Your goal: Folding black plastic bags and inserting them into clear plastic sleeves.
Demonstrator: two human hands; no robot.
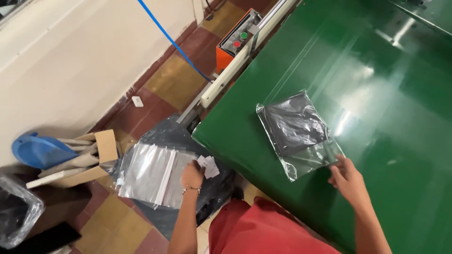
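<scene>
My right hand (347,178) rests on the green table (386,84), fingertips touching the near corner of a clear plastic bag (301,134) that holds a folded black garment. My left hand (192,175) reaches down beside the table to a stack of clear zip bags (150,174) and small white paper tags (208,165); its fingers touch the tags, and I cannot tell whether it grips one. A beaded bracelet sits on that wrist.
An orange control box (235,42) with red and green buttons is fixed at the table's far edge. A blue cable (169,40) crosses the tiled floor. A cardboard box (94,160), a blue plastic object (37,149) and a bag-lined bin (16,216) stand at left.
</scene>
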